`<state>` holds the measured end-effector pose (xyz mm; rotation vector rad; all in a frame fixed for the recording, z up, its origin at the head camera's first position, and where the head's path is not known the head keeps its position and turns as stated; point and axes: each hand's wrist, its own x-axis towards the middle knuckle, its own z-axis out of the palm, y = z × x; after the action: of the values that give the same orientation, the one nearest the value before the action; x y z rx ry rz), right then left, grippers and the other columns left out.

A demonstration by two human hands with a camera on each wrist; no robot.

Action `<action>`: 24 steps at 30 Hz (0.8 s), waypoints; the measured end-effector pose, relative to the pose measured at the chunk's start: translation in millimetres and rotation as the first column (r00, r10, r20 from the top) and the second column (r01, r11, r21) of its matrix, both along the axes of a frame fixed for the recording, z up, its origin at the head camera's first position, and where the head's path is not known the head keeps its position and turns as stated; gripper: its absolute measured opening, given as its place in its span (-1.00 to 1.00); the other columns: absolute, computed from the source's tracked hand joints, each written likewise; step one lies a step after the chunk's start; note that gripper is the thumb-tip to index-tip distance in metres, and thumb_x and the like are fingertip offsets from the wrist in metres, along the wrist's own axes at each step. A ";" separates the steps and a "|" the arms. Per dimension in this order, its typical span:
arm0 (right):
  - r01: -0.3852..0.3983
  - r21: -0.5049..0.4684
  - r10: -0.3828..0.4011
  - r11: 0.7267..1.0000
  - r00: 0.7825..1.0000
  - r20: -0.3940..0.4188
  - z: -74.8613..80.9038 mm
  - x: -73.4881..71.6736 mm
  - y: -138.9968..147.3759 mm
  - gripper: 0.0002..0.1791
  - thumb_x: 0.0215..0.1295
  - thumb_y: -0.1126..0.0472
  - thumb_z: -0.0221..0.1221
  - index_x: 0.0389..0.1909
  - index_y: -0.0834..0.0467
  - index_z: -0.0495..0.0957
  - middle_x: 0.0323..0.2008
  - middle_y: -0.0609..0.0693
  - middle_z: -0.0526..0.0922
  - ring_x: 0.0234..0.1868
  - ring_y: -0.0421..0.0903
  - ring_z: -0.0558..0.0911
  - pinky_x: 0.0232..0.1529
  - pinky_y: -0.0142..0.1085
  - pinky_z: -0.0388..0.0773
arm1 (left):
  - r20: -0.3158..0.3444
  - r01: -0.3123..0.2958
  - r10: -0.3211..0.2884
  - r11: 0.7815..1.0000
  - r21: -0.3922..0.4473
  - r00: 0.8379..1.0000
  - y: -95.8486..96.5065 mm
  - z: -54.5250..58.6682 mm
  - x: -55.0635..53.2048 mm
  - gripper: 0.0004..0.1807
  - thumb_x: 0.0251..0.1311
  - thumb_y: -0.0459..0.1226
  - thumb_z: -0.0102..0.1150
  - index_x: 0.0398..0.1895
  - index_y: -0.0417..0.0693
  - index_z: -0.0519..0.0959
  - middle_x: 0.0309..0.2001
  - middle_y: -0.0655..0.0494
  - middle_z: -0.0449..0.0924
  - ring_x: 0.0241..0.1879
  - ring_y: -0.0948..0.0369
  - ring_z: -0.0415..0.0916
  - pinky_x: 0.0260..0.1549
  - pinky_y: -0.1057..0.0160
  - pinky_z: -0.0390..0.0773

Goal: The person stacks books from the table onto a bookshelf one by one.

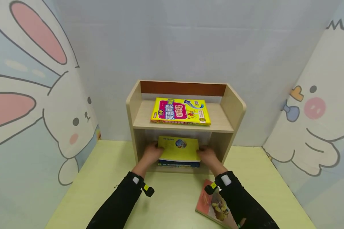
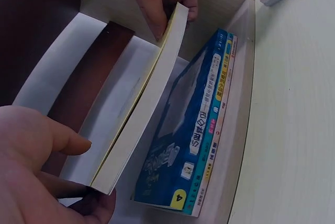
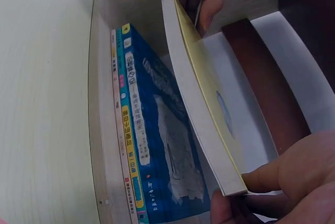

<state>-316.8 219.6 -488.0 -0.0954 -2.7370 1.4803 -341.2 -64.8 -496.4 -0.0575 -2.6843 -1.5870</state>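
Observation:
Both hands hold a yellow book [image 1: 177, 149] by its two short ends inside the lower shelf compartment. My left hand [image 1: 153, 152] pinches its left end, thumb on the cover and fingers beneath. At the other end, my right hand [image 1: 208, 156] grips it the same way. Both wrist views show the yellow book [image 2: 141, 98] raised, with a gap between it and a stack of books below. The top one of that stack is a blue book [image 3: 162, 130], and its spines face the shelf's front.
The wooden shelf [image 1: 238, 111] stands against a pale wall. A yellow and pink book [image 1: 180, 111] lies on its upper board. On the table [image 1: 160, 197] in front, a reddish book [image 1: 202, 203] lies partly under the right forearm.

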 end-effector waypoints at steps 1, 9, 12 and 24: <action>0.006 0.011 -0.006 1.000 1.000 -0.012 -1.9 -2.4 -0.1 -0.55 0.65 0.31 0.11 0.35 0.56 0.52 0.11 0.47 0.66 -0.04 0.23 0.67 0.05 0.09 0.66 | -0.006 0.000 0.000 1.000 -0.008 1.000 1.1 -1.6 -1.5 -0.50 0.41 -0.29 0.21 0.36 -0.35 0.61 0.03 -0.18 0.74 -0.11 0.03 0.62 -0.01 0.00 0.65; 0.036 0.074 -0.032 0.997 0.998 -0.056 -13.4 -13.2 -0.4 -0.61 0.58 0.37 0.13 0.22 0.60 0.58 0.06 0.49 0.66 -0.02 0.26 0.65 0.07 0.13 0.64 | 0.031 0.000 0.001 1.000 -0.026 1.000 8.1 -8.7 -0.9 -0.47 0.47 -0.26 0.19 0.39 -0.41 0.54 0.06 -0.21 0.69 -0.10 0.01 0.60 -0.05 0.00 0.63; 0.041 0.082 -0.038 0.996 0.998 -0.044 -15.8 -13.7 -1.3 -0.61 0.56 0.37 0.13 0.21 0.61 0.57 0.04 0.47 0.64 -0.03 0.24 0.63 0.05 0.11 0.63 | 0.050 0.001 0.000 1.000 -0.011 0.999 9.3 -10.8 -0.4 -0.46 0.49 -0.23 0.17 0.42 -0.37 0.53 0.07 -0.20 0.67 -0.08 0.00 0.60 -0.03 -0.01 0.62; 0.002 0.098 0.002 0.995 0.999 -0.042 -20.1 -12.0 -3.7 -0.58 0.51 0.34 0.15 0.19 0.63 0.56 -0.04 0.46 0.68 -0.08 0.26 0.64 0.08 0.18 0.63 | 0.026 0.016 -0.016 1.000 -0.002 1.000 8.6 -20.8 -1.6 -0.41 0.42 -0.22 0.15 0.42 -0.40 0.52 0.06 -0.19 0.66 -0.08 0.00 0.59 0.00 -0.02 0.60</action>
<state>-328.8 215.9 -508.1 -0.0610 -2.7700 1.3291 -342.9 -56.2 -517.2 -0.0591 -2.7119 -1.5998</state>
